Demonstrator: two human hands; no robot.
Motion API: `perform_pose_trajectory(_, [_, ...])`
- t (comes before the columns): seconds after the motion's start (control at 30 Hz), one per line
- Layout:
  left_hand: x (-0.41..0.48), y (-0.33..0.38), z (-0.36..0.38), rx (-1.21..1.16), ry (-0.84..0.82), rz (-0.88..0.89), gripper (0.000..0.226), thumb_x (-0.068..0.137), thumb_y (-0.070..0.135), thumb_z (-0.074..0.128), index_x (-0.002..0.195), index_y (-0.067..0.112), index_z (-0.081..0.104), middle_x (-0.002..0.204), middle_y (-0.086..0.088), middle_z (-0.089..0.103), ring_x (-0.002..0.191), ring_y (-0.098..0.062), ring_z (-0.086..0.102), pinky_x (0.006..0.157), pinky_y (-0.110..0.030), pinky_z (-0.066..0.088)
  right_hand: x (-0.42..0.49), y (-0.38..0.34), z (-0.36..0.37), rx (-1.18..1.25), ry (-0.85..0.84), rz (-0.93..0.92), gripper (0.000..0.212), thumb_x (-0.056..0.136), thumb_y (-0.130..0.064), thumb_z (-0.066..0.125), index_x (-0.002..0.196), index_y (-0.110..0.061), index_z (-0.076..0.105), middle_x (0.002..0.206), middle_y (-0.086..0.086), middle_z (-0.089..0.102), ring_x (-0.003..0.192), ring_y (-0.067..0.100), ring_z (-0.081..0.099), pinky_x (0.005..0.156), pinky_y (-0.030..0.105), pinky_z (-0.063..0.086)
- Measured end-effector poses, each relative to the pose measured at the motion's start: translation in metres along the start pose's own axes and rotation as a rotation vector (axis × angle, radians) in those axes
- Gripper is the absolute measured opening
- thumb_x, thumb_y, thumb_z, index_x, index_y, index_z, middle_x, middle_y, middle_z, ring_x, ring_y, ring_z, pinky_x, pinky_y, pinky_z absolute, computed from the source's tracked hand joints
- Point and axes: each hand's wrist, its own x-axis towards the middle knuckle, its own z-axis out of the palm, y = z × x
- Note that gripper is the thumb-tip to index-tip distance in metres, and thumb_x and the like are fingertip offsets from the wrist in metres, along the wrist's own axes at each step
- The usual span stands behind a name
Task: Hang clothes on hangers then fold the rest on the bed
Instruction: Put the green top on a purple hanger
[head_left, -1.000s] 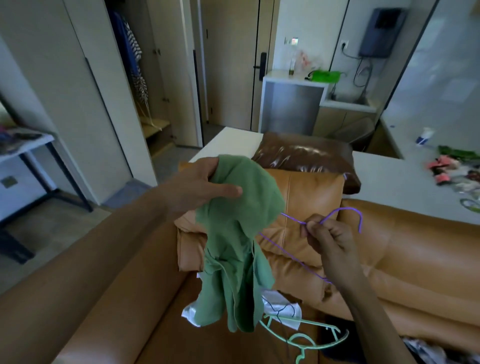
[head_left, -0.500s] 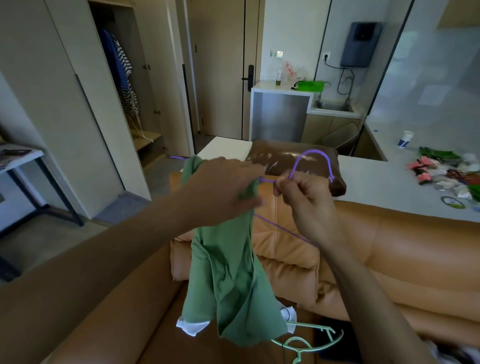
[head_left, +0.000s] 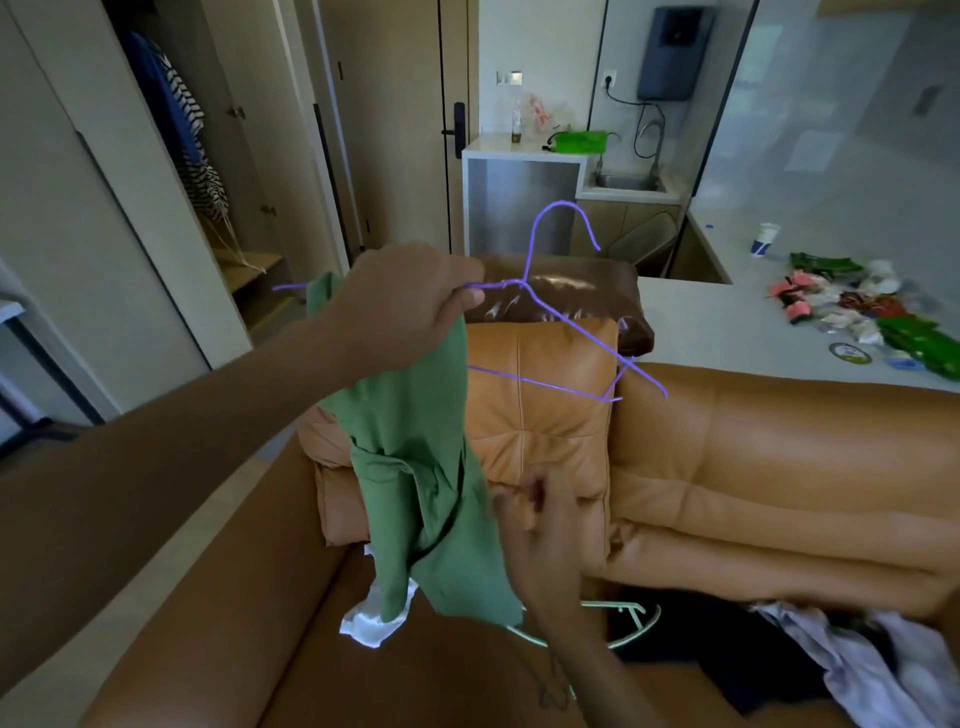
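My left hand (head_left: 405, 296) grips a purple wire hanger (head_left: 521, 283) by one shoulder together with the top of a green garment (head_left: 415, 467). The garment hangs bunched over the left end of the hanger, down in front of a tan leather sofa (head_left: 753, 467). The hanger's hook points up and its right shoulder is bare. My right hand (head_left: 540, 525) is low, blurred, with its fingers at the garment's right edge; whether it holds the fabric is unclear.
A pale green hanger (head_left: 639, 623) and a white cloth (head_left: 369, 621) lie on the sofa seat below. More clothes (head_left: 857, 665) are heaped at the lower right. An open wardrobe (head_left: 192, 145) with hung clothes stands at the left. A cluttered white counter (head_left: 727, 322) runs behind the sofa.
My right hand let go of the hanger and dropped to the garment's lower edge. My left hand now holds the hanger and garment, raised so the hook stands up.
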Motion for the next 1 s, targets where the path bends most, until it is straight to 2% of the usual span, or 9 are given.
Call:
perform_pose_trajectory(0.13, [-0.002, 0.008, -0.001, -0.011, -0.008, 0.003, 0.024, 0.097, 0.038, 0.041, 0.076, 0.028, 0.037, 0.058, 0.009, 0.032, 0.062, -0.021, 0.037, 0.057, -0.032, 0.023, -0.002, 0.024, 0.038, -0.046, -0.122, 0.181, 0.033, 0.084, -0.045, 0.068, 0.086, -0.024, 0.043, 0.080, -0.008, 0.044, 0.075, 0.014, 0.045, 0.070, 0.038, 0.044])
perform_pose_trajectory(0.27, [-0.010, 0.007, 0.003, -0.030, -0.032, 0.019, 0.023, 0.097, 0.040, 0.040, 0.076, 0.029, 0.040, 0.058, 0.009, 0.033, 0.062, -0.021, 0.036, 0.055, -0.031, 0.020, 0.018, 0.026, 0.056, -0.126, -0.165, 0.158, 0.021, 0.083, -0.028, 0.065, 0.080, -0.020, 0.045, 0.079, -0.004, 0.047, 0.070, 0.014, 0.043, 0.063, 0.033, 0.034])
perform_pose_trajectory(0.33, [-0.016, 0.006, 0.006, -0.044, -0.052, 0.019, 0.025, 0.097, 0.041, 0.039, 0.075, 0.027, 0.039, 0.059, 0.008, 0.034, 0.062, -0.022, 0.037, 0.057, -0.032, 0.022, 0.027, 0.033, 0.058, -0.203, -0.191, 0.188, 0.016, 0.080, -0.024, 0.062, 0.082, -0.023, 0.046, 0.080, -0.005, 0.051, 0.071, 0.018, 0.047, 0.063, 0.033, 0.037])
perform_pose_trajectory(0.43, [-0.022, 0.006, 0.006, -0.061, -0.038, 0.014, 0.026, 0.096, 0.040, 0.039, 0.075, 0.026, 0.039, 0.060, 0.006, 0.034, 0.062, -0.024, 0.037, 0.058, -0.033, 0.026, 0.035, 0.036, 0.058, -0.305, -0.194, 0.199, 0.021, 0.075, -0.040, 0.058, 0.089, -0.030, 0.045, 0.087, -0.009, 0.053, 0.078, 0.023, 0.055, 0.070, 0.037, 0.046])
perform_pose_trajectory(0.5, [-0.023, 0.007, 0.003, -0.066, -0.011, -0.007, 0.025, 0.096, 0.040, 0.039, 0.075, 0.026, 0.040, 0.059, 0.006, 0.034, 0.062, -0.024, 0.037, 0.057, -0.033, 0.027, 0.038, 0.032, 0.061, -0.293, -0.193, 0.166, 0.028, 0.074, -0.047, 0.060, 0.092, -0.029, 0.049, 0.089, -0.012, 0.052, 0.080, 0.019, 0.055, 0.071, 0.035, 0.045])
perform_pose_trajectory(0.63, [-0.024, 0.006, -0.007, -0.094, 0.022, -0.020, 0.024, 0.097, 0.039, 0.040, 0.077, 0.026, 0.043, 0.060, 0.005, 0.040, 0.061, -0.023, 0.039, 0.056, -0.035, 0.032, 0.042, 0.031, 0.061, -0.311, -0.219, 0.131, 0.012, 0.080, -0.026, 0.060, 0.086, -0.025, 0.049, 0.089, -0.008, 0.054, 0.080, 0.023, 0.053, 0.064, 0.035, 0.039])
perform_pose_trajectory(0.73, [-0.027, -0.003, -0.019, -0.109, 0.048, -0.033, 0.020, 0.098, 0.039, 0.043, 0.081, 0.029, 0.048, 0.066, 0.005, 0.046, 0.062, -0.022, 0.041, 0.059, -0.035, 0.033, 0.047, 0.045, 0.047, -0.381, -0.278, 0.307, 0.024, 0.078, -0.011, 0.057, 0.084, -0.029, 0.041, 0.089, -0.001, 0.058, 0.083, 0.031, 0.058, 0.064, 0.037, 0.039])
perform_pose_trajectory(0.87, [-0.040, -0.031, -0.032, -0.087, 0.034, -0.018, 0.030, 0.099, 0.038, 0.041, 0.083, 0.017, 0.056, 0.068, -0.004, 0.056, 0.062, -0.028, 0.051, 0.059, -0.040, 0.043, 0.064, 0.062, 0.011, -0.436, -0.378, 0.422, 0.031, 0.078, -0.009, 0.063, 0.100, -0.026, 0.048, 0.095, 0.005, 0.064, 0.093, 0.033, 0.064, 0.076, 0.042, 0.051])
perform_pose_trajectory(1.0, [-0.062, -0.059, -0.031, -0.093, 0.024, -0.063, 0.036, 0.097, 0.039, 0.041, 0.086, 0.011, 0.061, 0.061, -0.002, 0.052, 0.056, -0.030, 0.049, 0.055, -0.041, 0.044, 0.092, 0.074, -0.033, -0.656, -0.535, 0.460, 0.048, 0.076, -0.014, 0.074, 0.119, -0.018, 0.053, 0.119, 0.009, 0.058, 0.109, 0.030, 0.059, 0.088, 0.040, 0.051])
